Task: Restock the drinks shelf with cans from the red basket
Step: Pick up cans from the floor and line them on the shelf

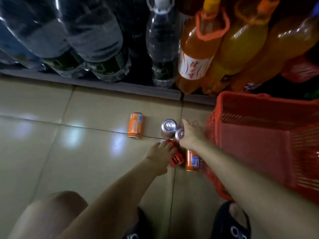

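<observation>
We are gathering cans off the tiled floor (51, 152) beside the red basket (259, 152), which sits at three o'clock and looks bare inside from here. Five cans are out: two upright ones with silver tops (169, 125) and (179, 134) touching each other at centre, an orange can (136, 125) lying on its side at their nine o'clock, a second orange can (192, 161) lying at six o'clock under our right forearm, and a red can (174, 156) on its side. Our left hand (159, 156) curls over the red can, though we cannot tell if the fingers have closed. Our right hand (190, 135) is spread, fingers apart, against the nearer upright can, gripping nothing. At twelve o'clock the shelf edge (120, 87) holds big water bottles (162, 54) and orange drink bottles (198, 54). Next we likely need a firm grip on each can, then a lift toward the shelf.
</observation>
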`<state>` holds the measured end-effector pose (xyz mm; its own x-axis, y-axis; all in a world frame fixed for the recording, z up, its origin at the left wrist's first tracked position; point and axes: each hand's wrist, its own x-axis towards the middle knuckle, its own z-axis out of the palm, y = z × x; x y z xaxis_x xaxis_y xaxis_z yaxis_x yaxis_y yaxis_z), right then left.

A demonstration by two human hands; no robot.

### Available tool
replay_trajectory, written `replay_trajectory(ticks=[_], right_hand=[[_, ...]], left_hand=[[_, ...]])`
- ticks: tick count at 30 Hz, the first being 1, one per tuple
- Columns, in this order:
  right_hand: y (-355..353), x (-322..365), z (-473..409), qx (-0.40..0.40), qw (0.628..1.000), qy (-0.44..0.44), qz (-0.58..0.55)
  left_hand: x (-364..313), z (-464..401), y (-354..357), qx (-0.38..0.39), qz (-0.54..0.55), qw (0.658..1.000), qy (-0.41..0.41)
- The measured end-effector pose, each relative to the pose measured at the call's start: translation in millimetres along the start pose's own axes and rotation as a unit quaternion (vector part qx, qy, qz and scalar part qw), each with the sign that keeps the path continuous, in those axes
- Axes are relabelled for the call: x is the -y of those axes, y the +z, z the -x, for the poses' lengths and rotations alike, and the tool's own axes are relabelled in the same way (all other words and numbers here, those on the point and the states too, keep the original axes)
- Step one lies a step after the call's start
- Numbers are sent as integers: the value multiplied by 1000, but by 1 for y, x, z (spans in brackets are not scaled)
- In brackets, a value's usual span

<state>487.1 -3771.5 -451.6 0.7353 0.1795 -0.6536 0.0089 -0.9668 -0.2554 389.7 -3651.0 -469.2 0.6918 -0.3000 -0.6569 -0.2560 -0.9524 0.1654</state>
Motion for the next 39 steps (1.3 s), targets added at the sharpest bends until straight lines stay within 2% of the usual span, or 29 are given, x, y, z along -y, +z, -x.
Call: replay_trajectory(ticks=[2,5,7,11,14,17,19,23,26,29,35,39], right_hand=[[11,-6,-24,13,1000,9,13],[25,-18,-34,32,999,34,12],[36,-26,-29,34,999,39,3],[47,-32,-23,36,995,71,-64],[47,-31,-25,33,994,79,-73],[48,-32,-23,40,993,78,-80],[47,-34,-19,46,993,72,-80],[43,-31,-14,35,994,64,-79],[41,-24,-14,26,994,56,-87],[41,-16,-11,25,994,56,-90],[36,-10,-13,22,992,62,-103],[41,-8,-15,-4,993,49,-103]], left_hand=[[4,-23,19,-31,-50,997,44],[2,-41,40,-75,-133,986,67],[-4,-46,50,-61,-165,982,67],[-6,-56,66,-64,-148,987,11],[-2,-61,79,-76,-174,982,-1],[-5,-65,77,-56,-175,983,-4],[-6,-64,75,-31,-135,990,-18],[10,-50,69,1,17,997,-80],[31,-35,44,-7,120,990,-69],[47,-21,8,-18,176,982,-59],[69,-6,-42,-77,304,945,-95],[90,-5,-37,-139,372,907,-142]])
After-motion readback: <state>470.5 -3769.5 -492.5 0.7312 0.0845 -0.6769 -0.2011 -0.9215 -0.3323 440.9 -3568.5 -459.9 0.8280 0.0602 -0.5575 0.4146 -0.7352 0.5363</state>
